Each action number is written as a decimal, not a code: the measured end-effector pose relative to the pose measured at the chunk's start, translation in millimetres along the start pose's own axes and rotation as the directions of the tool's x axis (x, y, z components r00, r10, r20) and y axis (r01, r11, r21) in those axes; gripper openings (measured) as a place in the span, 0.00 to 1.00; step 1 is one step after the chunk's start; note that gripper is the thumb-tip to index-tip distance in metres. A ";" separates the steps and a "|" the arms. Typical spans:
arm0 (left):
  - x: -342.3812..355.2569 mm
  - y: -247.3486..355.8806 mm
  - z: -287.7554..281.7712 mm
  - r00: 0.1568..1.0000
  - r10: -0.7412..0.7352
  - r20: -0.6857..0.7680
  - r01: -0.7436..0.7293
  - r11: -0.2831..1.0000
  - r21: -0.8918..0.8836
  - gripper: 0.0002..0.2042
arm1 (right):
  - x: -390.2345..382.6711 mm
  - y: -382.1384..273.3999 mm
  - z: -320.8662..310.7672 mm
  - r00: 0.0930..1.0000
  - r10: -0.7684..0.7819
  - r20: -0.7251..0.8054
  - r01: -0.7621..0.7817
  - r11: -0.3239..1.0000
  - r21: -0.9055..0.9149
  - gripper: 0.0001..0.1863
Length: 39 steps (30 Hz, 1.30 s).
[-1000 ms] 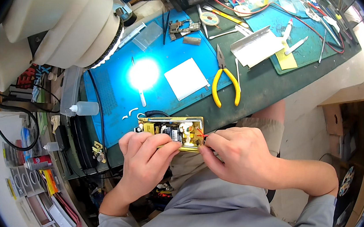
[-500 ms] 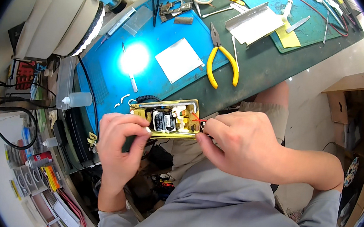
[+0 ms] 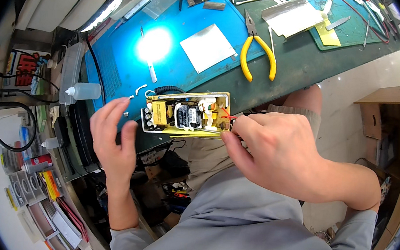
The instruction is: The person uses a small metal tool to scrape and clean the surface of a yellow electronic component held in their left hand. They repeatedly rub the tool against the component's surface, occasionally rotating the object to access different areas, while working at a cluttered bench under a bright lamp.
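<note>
An opened power adapter lies at the near edge of the bench. Its yellow-lined shell shows a circuit board with a yellow transformer, a black part and white glue, and a black cord leaves its far side. My right hand pinches its right end, where red wires show; the fingertips are partly hidden. My left hand is off the adapter to its left, thumb and fingers apart, holding nothing. Small white scraps lie beside the cord and near the left fingertips. A scalpel-like tool rests on the lit blue mat.
Beyond the adapter are a square white sheet, yellow-handled pliers and a bent white metal cover. A clear dropper bottle lies at the left. A large pale microscope arm with ring light overhangs the upper left.
My left hand has come off the adapter's left end, moved left and spread its fingers, exposing the yellow transformer. My right hand keeps its pinch. The view has shifted slightly.
</note>
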<state>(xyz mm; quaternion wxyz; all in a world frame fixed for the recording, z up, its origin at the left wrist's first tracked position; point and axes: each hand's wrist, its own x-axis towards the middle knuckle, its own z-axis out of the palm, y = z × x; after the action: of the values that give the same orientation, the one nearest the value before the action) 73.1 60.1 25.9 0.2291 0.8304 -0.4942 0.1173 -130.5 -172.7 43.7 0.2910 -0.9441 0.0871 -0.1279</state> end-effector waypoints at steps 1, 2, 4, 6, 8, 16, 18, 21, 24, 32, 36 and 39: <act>0.7 0.9 0.6 0.999 0.032 0.019 -0.030 0.996 -0.084 0.23 | 1.1 -2.0 -0.7 1.000 0.009 0.016 -0.008 1.000 -0.008 0.14; 3.3 5.3 2.7 0.996 0.074 0.045 -0.068 0.992 -0.107 0.26 | 2.1 -4.8 -2.4 0.999 0.017 0.032 -0.017 1.000 -0.016 0.14; 10.0 15.8 7.8 0.983 0.160 0.092 -0.145 0.977 -0.154 0.33 | 2.3 -8.3 -2.9 0.998 0.038 0.040 -0.037 0.999 -0.018 0.14; 9.9 15.6 11.5 0.969 0.190 0.157 -0.167 0.975 -0.149 0.37 | 1.2 -9.8 -0.6 0.998 0.061 0.024 -0.061 0.998 -0.003 0.13; 10.7 17.1 15.4 0.963 0.194 0.189 -0.172 0.977 -0.125 0.38 | 1.8 -9.9 1.7 0.998 0.065 0.018 -0.065 0.998 0.000 0.14; 10.5 27.6 21.0 0.948 0.181 0.261 -0.184 0.983 -0.013 0.36 | -2.3 -3.9 13.4 0.998 0.059 -0.024 -0.058 0.997 0.047 0.15; 11.3 29.5 24.9 0.959 0.182 0.218 -0.183 0.983 -0.017 0.36 | -4.1 -1.3 16.7 0.997 0.050 -0.055 -0.046 0.996 0.071 0.15; 12.2 29.5 25.7 0.962 0.175 0.210 -0.166 0.984 -0.064 0.36 | -4.1 -2.3 14.4 0.997 0.059 -0.056 -0.055 0.996 0.063 0.14; 12.4 29.4 23.0 0.964 0.165 0.209 -0.149 0.985 -0.090 0.36 | 1.3 -11.8 4.3 0.998 0.064 -0.009 -0.064 0.998 -0.011 0.14; 14.1 29.6 24.0 0.965 0.164 0.204 -0.141 0.982 -0.121 0.35 | 5.3 -24.5 -4.7 0.999 0.046 0.016 -0.044 0.989 -0.138 0.14; 13.0 30.1 25.3 0.959 0.163 0.230 -0.141 0.984 -0.110 0.36 | 0.8 -17.5 6.7 0.995 0.061 -0.082 -0.064 0.997 -0.037 0.15; 12.6 31.6 25.1 0.961 0.147 0.233 -0.126 0.987 -0.103 0.35 | -1.6 -9.9 11.7 0.994 0.032 -0.103 -0.034 0.999 -0.022 0.15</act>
<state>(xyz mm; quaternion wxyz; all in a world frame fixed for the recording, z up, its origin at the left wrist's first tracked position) 50.8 25.1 17.8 0.1951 0.7915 -0.5791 0.0099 -127.7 -158.0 39.7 0.2772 -0.9381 0.1188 -0.1702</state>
